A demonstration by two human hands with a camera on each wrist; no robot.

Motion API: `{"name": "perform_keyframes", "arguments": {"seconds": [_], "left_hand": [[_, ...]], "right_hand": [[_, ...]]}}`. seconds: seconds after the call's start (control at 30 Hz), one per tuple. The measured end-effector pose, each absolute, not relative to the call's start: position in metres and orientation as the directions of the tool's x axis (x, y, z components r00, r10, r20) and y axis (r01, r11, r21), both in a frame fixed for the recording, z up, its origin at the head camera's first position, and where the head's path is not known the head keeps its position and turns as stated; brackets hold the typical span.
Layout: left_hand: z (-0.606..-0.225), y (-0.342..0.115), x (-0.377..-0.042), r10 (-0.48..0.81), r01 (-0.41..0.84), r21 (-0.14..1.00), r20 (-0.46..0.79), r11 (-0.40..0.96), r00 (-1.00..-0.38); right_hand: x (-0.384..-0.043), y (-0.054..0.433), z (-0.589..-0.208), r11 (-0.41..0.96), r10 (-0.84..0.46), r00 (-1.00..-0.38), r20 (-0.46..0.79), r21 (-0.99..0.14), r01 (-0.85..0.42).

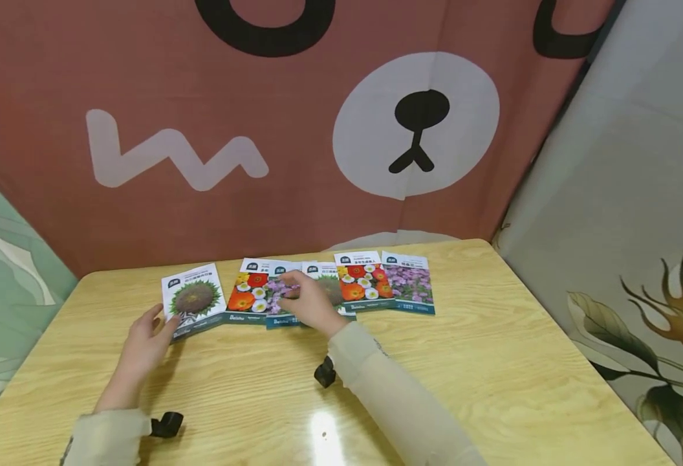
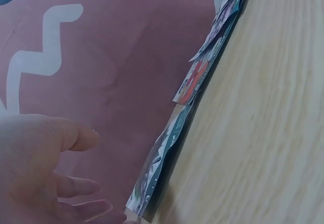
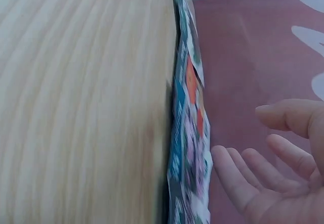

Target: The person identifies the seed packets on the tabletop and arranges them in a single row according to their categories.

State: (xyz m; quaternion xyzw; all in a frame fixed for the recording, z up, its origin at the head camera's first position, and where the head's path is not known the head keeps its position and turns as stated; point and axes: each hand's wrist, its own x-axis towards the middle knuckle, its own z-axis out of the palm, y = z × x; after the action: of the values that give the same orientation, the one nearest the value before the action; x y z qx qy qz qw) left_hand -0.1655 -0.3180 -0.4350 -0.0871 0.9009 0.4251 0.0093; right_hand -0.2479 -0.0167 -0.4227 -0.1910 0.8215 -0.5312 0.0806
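Note:
Several flower seed packets lie in an overlapping row across the table. At its left end is a packet with a spiky green flower head (image 1: pixel 195 298), tilted slightly. My left hand (image 1: pixel 146 342) is at that packet's lower left edge, thumb and fingers spread apart in the left wrist view. Beside it lies an orange poppy packet (image 1: pixel 247 299), partly covered by a purple-flower packet (image 1: pixel 275 309). Over the purple one reaches my right hand (image 1: pixel 314 303), its fingers loosely bent with nothing between them; it hides much of a second spiky green packet (image 1: pixel 331 286).
Farther right, another poppy packet (image 1: pixel 365 285) overlaps another purple-flower packet (image 1: pixel 414 285). The wooden table (image 1: pixel 493 369) ends at a reddish cloth (image 1: pixel 295 213) with a bear face. A pale flower-printed cloth (image 1: pixel 627 213) hangs along the right side.

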Motion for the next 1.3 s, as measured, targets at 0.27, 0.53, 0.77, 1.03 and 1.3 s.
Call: {"name": "perform_keyframes", "arguments": {"seconds": [0.27,0.53,0.77,1.03,1.3], "left_hand": [[-0.435,-0.319,-0.166,-0.139,-0.176,0.772,-0.115,0.61,-0.984],[-0.432,-0.318,-0.166,-0.143,-0.213,0.788,-0.16,0.577,-0.977],[-0.431,-0.318,-0.168,-0.145,-0.235,0.807,-0.186,0.542,-0.972],[-0.433,-0.319,-0.169,-0.155,-0.247,0.821,-0.194,0.514,-0.969],[-0.439,-0.32,-0.169,-0.193,-0.277,0.835,-0.208,0.475,-0.959]], "right_hand": [[-0.244,-0.052,-0.422,0.272,-0.463,-0.885,-0.038,-0.957,-0.101],[-0.242,-0.089,-0.421,0.297,-0.45,-0.892,-0.041,-0.949,-0.107],[-0.244,-0.111,-0.419,0.421,-0.479,-0.878,-0.013,-0.881,-0.217],[-0.248,-0.122,-0.422,0.544,-0.483,-0.875,-0.042,-0.797,-0.262],[-0.245,-0.128,-0.431,0.619,-0.49,-0.868,-0.087,-0.736,-0.276]]}}
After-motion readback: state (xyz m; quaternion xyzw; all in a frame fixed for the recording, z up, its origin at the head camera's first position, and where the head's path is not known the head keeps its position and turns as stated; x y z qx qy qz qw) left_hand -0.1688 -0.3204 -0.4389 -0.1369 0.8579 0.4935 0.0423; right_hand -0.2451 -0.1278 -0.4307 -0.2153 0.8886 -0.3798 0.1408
